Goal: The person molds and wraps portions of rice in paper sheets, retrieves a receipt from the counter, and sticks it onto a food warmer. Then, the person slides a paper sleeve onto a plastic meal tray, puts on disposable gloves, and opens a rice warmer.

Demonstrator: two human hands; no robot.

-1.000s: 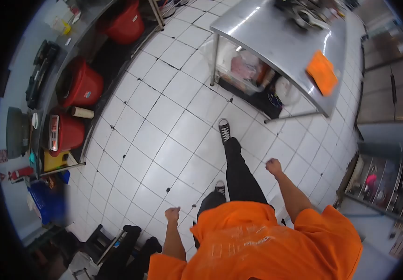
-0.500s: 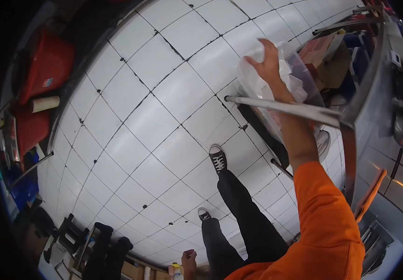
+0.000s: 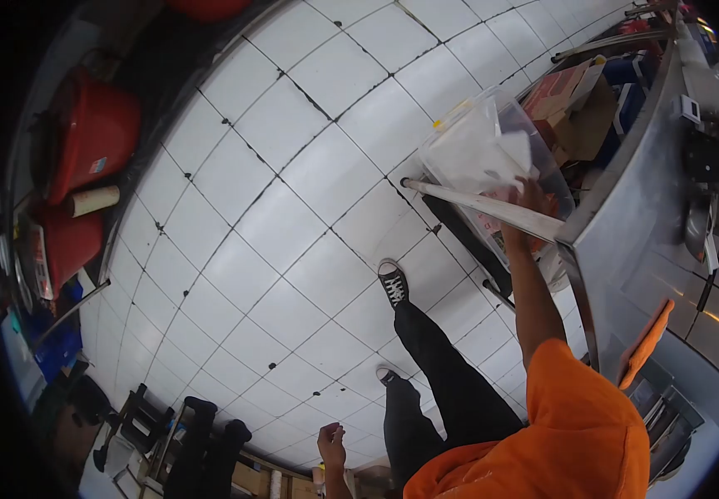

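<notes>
My right hand [image 3: 529,200] reaches into a clear plastic bin [image 3: 561,179] under the steel table [image 3: 626,241]. Its fingers are blurred among white plastic bags [image 3: 480,154] and reddish packets, so their grip is hidden. My forearm passes behind the table's lower metal bar. Low in the view, my left hand [image 3: 332,444] hangs beside my leg, its fingers curled together; whatever is between them is too small to make out.
Cardboard boxes [image 3: 572,104] stand behind the bin. An orange cloth [image 3: 647,343] hangs at the table's edge. Red tubs [image 3: 97,137] sit under a shelf at the left. Another person's dark-clothed legs [image 3: 193,445] are at the lower left.
My right hand has gone from above the bin's far side down into the bin, nearer to me. The white bags have shifted. My left hand has risen slightly.
</notes>
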